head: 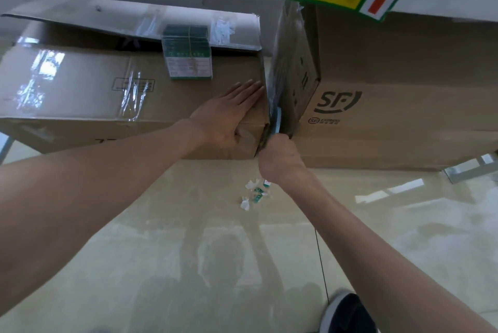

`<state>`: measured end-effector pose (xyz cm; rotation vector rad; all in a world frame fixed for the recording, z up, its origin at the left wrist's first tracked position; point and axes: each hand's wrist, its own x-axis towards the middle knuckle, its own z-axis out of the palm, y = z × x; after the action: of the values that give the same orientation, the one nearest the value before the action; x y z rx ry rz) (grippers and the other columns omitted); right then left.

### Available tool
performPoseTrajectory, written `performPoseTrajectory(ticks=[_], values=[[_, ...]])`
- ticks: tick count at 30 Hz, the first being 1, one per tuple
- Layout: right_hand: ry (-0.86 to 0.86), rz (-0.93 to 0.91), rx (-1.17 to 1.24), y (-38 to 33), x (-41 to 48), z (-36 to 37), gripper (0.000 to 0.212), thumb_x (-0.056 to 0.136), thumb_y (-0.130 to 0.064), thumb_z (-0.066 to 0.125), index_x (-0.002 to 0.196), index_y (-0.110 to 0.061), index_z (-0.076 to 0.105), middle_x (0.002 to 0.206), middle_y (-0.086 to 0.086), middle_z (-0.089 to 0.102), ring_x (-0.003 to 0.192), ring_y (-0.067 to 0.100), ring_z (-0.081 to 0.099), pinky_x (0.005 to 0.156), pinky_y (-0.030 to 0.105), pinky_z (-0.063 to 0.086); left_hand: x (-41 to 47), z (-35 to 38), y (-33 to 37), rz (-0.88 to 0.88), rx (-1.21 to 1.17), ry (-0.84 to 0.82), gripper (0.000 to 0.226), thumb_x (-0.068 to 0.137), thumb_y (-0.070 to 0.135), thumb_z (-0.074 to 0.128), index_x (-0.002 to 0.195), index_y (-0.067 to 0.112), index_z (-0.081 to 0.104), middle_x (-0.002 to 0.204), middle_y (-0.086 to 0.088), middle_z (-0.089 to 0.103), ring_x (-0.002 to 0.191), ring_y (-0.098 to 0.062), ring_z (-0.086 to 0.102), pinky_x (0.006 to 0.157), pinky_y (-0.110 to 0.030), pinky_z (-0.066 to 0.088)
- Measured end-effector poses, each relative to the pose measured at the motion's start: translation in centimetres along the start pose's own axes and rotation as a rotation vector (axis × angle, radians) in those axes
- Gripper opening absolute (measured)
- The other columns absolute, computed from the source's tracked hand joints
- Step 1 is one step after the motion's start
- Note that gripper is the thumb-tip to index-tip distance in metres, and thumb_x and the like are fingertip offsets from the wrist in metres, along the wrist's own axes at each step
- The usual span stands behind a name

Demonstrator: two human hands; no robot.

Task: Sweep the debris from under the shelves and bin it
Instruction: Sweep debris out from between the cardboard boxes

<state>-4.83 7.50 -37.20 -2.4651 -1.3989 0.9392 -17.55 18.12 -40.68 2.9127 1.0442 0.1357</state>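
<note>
white and green paper scraps (256, 192) sit on the beige floor (188, 251) before the gap between two brown cardboard boxes (107, 90), so the left hand (231, 114), flat on one box, should steady it while the right hand (277, 157), gripping a teal-handled tool (277, 119), rakes outward.

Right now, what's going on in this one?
A person's left hand presses flat on the corner of a taped brown cardboard box. The right hand grips a teal-handled tool pushed into the narrow gap between that box and a brown SF-printed cardboard box. Small white and green paper scraps lie on the glossy beige floor before the gap, not yet binned.
</note>
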Motion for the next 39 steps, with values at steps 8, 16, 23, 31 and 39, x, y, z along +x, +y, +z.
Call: performPoseTrajectory(ticks=[8,16,23,31,39], values=[[0.05,-0.114,-0.075,1.0,4.5,2.8,0.029,0.094,0.0,0.046,0.122,0.0,0.052,0.12,0.019,0.056,0.109,0.035,0.059,0.087,0.036,0.048,-0.1,0.0,0.3,-0.011,0.001,0.016,0.112,0.072,0.029,0.071,0.155,0.008,0.0,0.163,-0.008,0.002,0.15,-0.017,-0.001,0.119,-0.024,-0.006],[0.082,0.077,0.192,1.2,4.7,5.4,0.029,0.095,-0.003,0.043,0.122,0.002,0.052,0.123,0.02,0.056,0.114,0.038,0.056,0.098,0.041,0.047,0.0,-0.1,0.4,-0.035,0.016,0.005,0.115,0.072,0.032,0.074,0.155,0.011,-0.002,0.164,-0.005,0.001,0.15,-0.014,-0.003,0.114,-0.019,-0.014],[-0.111,0.213,0.264,3.2,-1.1,3.5,0.033,0.089,-0.013,0.053,0.12,-0.001,0.052,0.108,0.014,0.063,0.086,0.034,0.067,0.074,0.04,0.058,-0.1,-0.3,0.6,-0.041,-0.007,0.012,0.116,0.069,0.032,0.076,0.156,0.011,0.002,0.164,-0.005,0.004,0.15,-0.015,0.001,0.117,-0.022,-0.006],[-0.119,0.123,0.145,2.8,-2.4,0.1,0.02,0.094,-0.006,0.047,0.11,0.0,0.057,0.109,0.015,0.065,0.094,0.036,0.067,0.063,0.034,0.053,-0.3,-0.5,0.8,-0.05,-0.013,0.037,0.111,0.067,0.024,0.072,0.156,0.01,0.008,0.163,-0.006,0.008,0.15,-0.015,0.004,0.113,-0.015,-0.013],[0.004,0.095,0.069,-0.3,-1.7,0.0,0.017,0.093,-0.005,0.055,0.109,0.0,0.059,0.11,0.017,0.065,0.096,0.033,0.068,0.083,0.039,0.058,-0.2,-0.4,0.5,-0.027,-0.018,0.019,0.112,0.069,0.027,0.071,0.156,0.011,0.003,0.163,-0.006,0.005,0.15,-0.016,0.001,0.119,-0.024,-0.004]])
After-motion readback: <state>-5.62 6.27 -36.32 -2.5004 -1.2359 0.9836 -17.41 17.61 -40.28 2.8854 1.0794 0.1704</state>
